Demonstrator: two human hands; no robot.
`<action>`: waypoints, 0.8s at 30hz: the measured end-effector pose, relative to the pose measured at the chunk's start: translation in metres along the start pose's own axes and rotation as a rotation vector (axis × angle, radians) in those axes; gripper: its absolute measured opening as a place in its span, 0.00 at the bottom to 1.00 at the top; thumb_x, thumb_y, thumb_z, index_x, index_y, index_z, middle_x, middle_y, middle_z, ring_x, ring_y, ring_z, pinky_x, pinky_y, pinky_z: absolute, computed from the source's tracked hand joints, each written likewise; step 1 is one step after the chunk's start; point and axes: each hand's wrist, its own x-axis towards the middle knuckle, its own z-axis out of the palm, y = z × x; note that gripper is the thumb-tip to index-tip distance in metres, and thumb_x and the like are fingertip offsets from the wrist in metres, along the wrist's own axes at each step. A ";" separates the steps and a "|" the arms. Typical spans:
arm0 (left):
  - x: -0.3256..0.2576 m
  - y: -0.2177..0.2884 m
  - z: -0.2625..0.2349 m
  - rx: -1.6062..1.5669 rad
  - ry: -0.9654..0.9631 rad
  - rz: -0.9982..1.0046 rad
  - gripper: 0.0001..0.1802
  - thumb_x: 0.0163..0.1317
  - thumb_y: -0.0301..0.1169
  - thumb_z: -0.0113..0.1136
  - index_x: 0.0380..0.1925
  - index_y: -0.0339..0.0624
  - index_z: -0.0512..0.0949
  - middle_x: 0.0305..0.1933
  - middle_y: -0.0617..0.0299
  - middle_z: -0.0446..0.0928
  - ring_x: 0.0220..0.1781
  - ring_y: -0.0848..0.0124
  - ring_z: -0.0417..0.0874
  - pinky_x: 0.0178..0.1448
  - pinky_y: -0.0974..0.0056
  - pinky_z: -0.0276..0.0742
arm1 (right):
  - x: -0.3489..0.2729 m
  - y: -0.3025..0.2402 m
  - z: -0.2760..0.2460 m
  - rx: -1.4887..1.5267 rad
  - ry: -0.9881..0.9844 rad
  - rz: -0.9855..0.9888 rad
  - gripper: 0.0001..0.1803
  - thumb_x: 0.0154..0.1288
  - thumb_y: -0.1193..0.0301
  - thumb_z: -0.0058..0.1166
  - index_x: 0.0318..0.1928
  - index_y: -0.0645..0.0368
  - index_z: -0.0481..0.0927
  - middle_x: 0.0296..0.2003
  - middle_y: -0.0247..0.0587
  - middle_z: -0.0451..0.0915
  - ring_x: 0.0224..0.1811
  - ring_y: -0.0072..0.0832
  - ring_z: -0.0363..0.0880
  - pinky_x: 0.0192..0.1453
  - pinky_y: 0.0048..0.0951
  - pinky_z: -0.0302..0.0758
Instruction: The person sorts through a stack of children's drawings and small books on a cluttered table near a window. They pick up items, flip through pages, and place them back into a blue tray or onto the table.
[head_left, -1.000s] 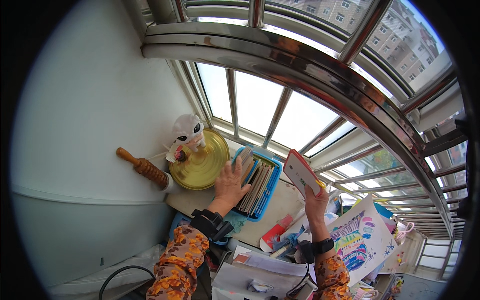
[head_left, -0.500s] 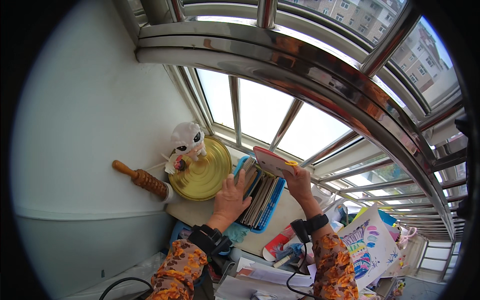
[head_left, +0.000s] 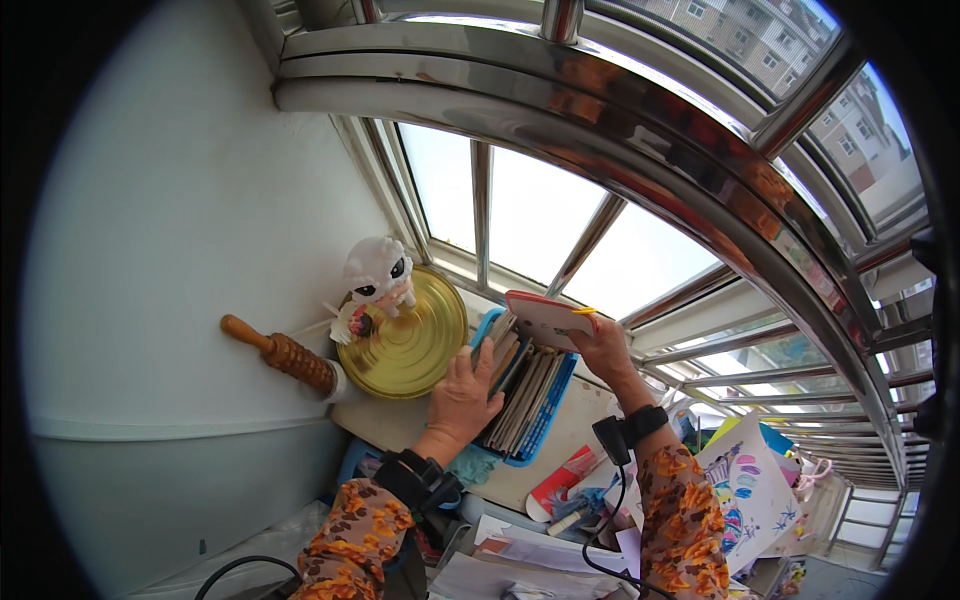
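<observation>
Red-edged book [head_left: 540, 322], 1, is held by, and left of, 1 right hand [head_left: 600, 350]; 1 left hand [head_left: 464, 402] is loosely spread.

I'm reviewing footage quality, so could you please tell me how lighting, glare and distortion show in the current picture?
Head view: the window panes are blown out to white; head view: the red-edged booklet looks dim beside them; head view: the steel rail carries reflections and looks bowed; head view: the corners are black.
</observation>
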 end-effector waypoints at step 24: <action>-0.001 -0.011 0.004 -0.058 0.074 0.024 0.48 0.49 0.40 0.66 0.71 0.44 0.56 0.58 0.45 0.67 0.56 0.50 0.74 0.47 0.55 0.81 | 0.011 -0.009 -0.013 -0.478 -0.335 0.033 0.11 0.65 0.75 0.51 0.42 0.51 0.85 0.33 0.48 0.84 0.39 0.43 0.84 0.45 0.38 0.79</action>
